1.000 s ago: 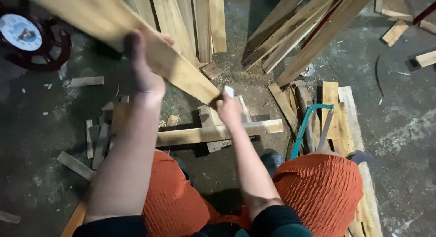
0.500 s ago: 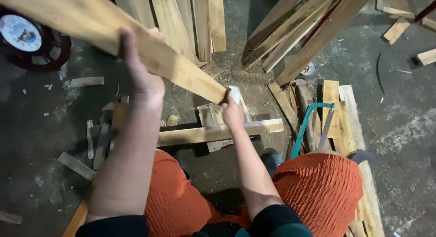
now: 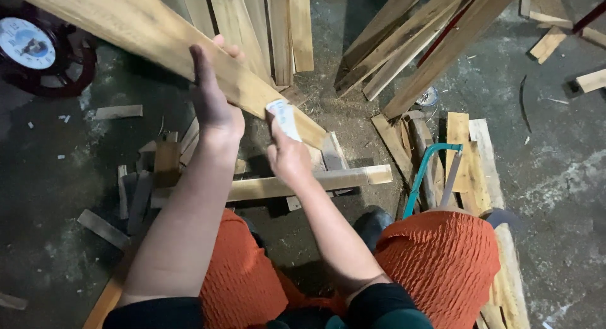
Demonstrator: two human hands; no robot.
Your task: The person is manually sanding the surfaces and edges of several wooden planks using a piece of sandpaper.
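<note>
My left hand (image 3: 213,100) grips a long pale wooden plank (image 3: 132,32) that slants from the upper left down to the middle of the view. My right hand (image 3: 287,153) holds a small folded piece of white sandpaper (image 3: 283,118) and presses it against the plank's lower edge, just right of my left hand. Below both hands a shorter wooden bar (image 3: 303,182) lies across a low stack of scrap wood. My knees in orange trousers fill the bottom of the view.
More planks (image 3: 265,26) lean upright behind, with another bundle (image 3: 416,45) at the upper right. A teal-framed hacksaw (image 3: 435,171) rests on boards at my right. A round red-rimmed object (image 3: 38,51) sits at the far left. Wood offcuts litter the concrete floor.
My right hand with the sandpaper has slid up-left along the plank's edge, away from its lower end. My left hand keeps its grip on the plank.
</note>
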